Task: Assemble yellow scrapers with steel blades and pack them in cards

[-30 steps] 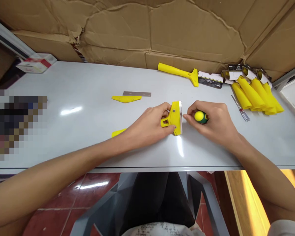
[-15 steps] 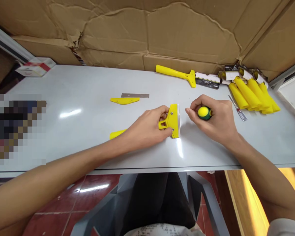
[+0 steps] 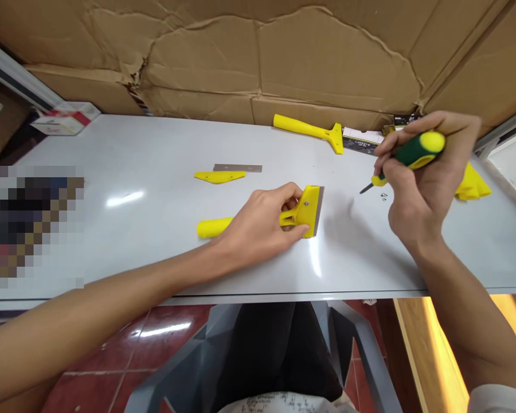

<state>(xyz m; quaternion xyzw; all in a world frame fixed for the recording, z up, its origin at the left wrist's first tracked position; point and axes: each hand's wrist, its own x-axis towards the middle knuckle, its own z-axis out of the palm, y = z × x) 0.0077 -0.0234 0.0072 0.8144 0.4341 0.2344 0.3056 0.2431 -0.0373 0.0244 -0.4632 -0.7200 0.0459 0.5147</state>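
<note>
My left hand [image 3: 269,221] is closed around the neck of a yellow scraper [image 3: 308,209], whose metal blade edge points right. One screw shows on its head; my thumb rests near the lower corner. In my right hand [image 3: 430,189] is a green and yellow screwdriver [image 3: 416,150], held off the table with its dark tip slanting down to the left. Below its handle, small metal screws [image 3: 384,197] lie on the table. Behind my left hand lie a yellow blade cover [image 3: 219,177] and a loose metal blade [image 3: 238,168].
Another yellow scraper [image 3: 307,128] lies at the back beside a black and white package [image 3: 361,139]. Partly hidden yellow handles [image 3: 473,184] are at the right. A red and white box [image 3: 64,119] stands back left. Cardboard [image 3: 198,63] lines the rear of the white table [image 3: 146,241].
My right hand has lifted and moved right, tilting the screwdriver so its shaft shows. The scraper has turned slightly in my left hand. The small screws have come into view.
</note>
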